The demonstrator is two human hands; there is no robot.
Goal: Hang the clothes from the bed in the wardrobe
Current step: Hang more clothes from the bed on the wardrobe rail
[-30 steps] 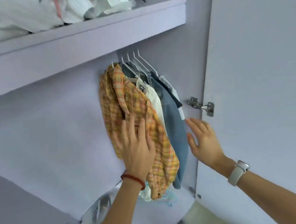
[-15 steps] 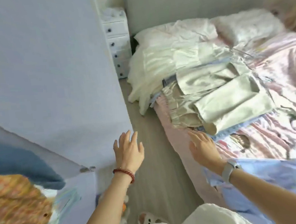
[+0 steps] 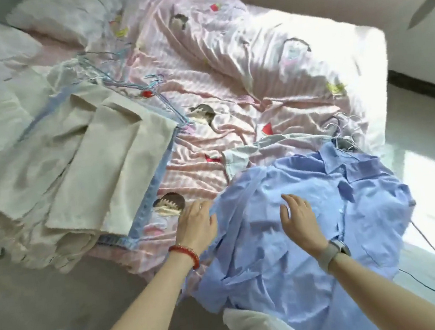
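A light blue shirt [image 3: 311, 235] lies crumpled on the near right corner of the pink bed [image 3: 230, 89]. My right hand [image 3: 300, 218] hovers flat over the middle of the shirt, fingers relaxed. My left hand [image 3: 197, 225] is at the shirt's left edge with straight fingers, touching the sheet and the shirt's hem. A pile of beige clothes [image 3: 78, 165] with a denim piece under it lies on the left of the bed. Blue wire hangers [image 3: 123, 80] lie behind that pile. Metal hangers [image 3: 340, 131] and a pale grey garment [image 3: 247, 151] lie behind the shirt.
White pillows and bedding [image 3: 2, 66] fill the far left. A bright tiled floor [image 3: 432, 197] with thin cables [image 3: 431, 240] runs along the bed's right side. Grey floor [image 3: 51, 300] lies at the lower left. The wardrobe is out of view.
The view has swung from the wardrobe, where my hands touched the hanging plaid shirt, round to the bed. Both hands now reach down onto the blue shirt.
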